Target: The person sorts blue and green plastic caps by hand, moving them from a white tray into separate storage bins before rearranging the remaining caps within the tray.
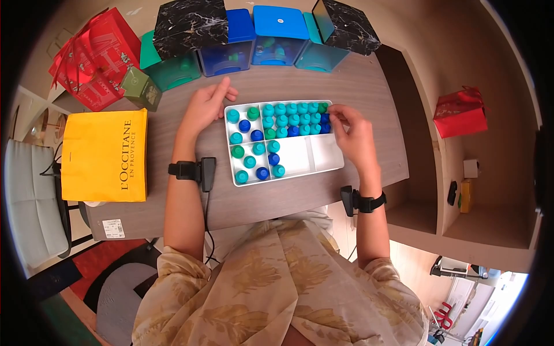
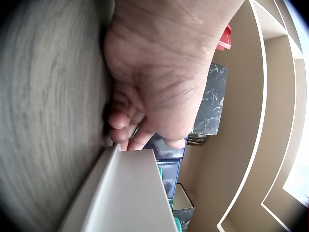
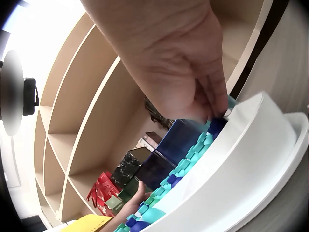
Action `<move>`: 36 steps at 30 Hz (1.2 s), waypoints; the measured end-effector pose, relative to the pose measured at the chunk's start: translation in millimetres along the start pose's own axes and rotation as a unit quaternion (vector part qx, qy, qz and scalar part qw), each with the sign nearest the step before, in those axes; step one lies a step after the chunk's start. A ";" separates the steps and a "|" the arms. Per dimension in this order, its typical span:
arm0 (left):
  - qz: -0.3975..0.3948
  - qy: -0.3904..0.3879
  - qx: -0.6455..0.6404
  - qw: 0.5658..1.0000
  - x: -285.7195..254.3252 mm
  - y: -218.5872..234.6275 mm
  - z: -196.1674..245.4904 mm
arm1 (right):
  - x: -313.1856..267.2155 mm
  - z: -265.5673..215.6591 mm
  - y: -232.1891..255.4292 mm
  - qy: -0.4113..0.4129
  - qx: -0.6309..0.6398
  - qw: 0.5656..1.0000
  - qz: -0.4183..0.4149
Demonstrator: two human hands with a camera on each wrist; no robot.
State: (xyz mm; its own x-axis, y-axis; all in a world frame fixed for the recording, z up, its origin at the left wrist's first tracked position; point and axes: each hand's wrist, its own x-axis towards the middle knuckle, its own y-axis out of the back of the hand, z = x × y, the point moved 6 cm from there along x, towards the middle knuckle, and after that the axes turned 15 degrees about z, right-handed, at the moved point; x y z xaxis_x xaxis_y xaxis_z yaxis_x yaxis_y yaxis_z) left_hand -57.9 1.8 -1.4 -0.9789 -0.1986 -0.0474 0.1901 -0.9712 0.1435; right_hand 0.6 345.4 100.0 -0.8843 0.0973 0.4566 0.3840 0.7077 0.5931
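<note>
A white divided tray [image 1: 295, 157] lies on the table, holding several small teal, green and dark blue capped bottles. They stand in tight rows in the far right compartment and more loosely on the left. My right hand [image 1: 353, 137] reaches over the tray's right end, thumb and fingertips pinching a dark blue bottle [image 3: 217, 126] at the end of a row; the fingers partly hide it. My left hand [image 1: 205, 108] rests on its side at the tray's far left corner, fingers loosely bent. In the left wrist view its fingertips are right at the tray wall [image 2: 128, 186].
Blue and green bins [image 1: 280, 29] line the table's back, with black marbled boxes [image 1: 191, 26] on top. At left are a yellow bag [image 1: 104, 155], a red gift bag [image 1: 98, 60] and a green box [image 1: 140, 87]. A shelf unit [image 1: 485, 190] stands at right.
</note>
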 end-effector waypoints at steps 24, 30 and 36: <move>0.007 0.001 0.002 1.000 -1.2 2.4 0.6 | -18.2 -84.9 -79.7 0.248 -0.017 0.962 -0.109; 0.003 0.003 0.003 1.000 -0.9 0.8 -0.7 | -12.1 -90.8 -75.0 0.228 0.011 0.966 -0.124; -0.001 0.005 -0.004 1.000 -1.4 1.1 0.6 | -13.6 -81.4 -82.6 0.220 -0.006 0.968 -0.119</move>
State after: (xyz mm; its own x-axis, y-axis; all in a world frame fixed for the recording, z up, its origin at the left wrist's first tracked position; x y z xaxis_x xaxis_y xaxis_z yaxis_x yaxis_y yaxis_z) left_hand -56.4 1.1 -0.6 -0.9784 -0.1983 -0.0578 0.1891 -0.9726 0.1355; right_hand 2.5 228.7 98.8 -0.7505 -0.3775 0.5424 0.1883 0.6645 0.7231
